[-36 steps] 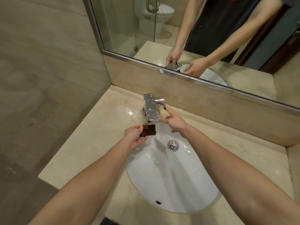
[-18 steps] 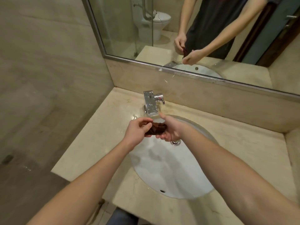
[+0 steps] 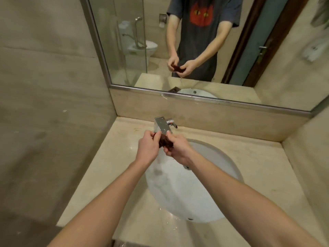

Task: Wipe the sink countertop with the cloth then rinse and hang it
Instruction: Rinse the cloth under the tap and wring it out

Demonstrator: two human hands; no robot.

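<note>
The dark red cloth (image 3: 165, 142) is held bunched between the left hand (image 3: 148, 147) and the right hand (image 3: 176, 148), both grips closed on it, above the back edge of the white basin (image 3: 204, 184) and just in front of the chrome faucet (image 3: 162, 126). In the mirror (image 3: 195, 50) a thin trickle appears to fall from the cloth, so it is judged that wringing is under way.

Several slips are possible from here. If the cloth is twisted off to the left, over the tabletop (image 3: 124, 157), the wiped stone is wetted again; droplets are already seen near the front rim of the basin. If one grip is loosened mid-twist, the wet bundle may be dropped into the basin. If it is wrung too lightly, dripping is likely wherever it is hung. No hanging place is seen for certain.
</note>
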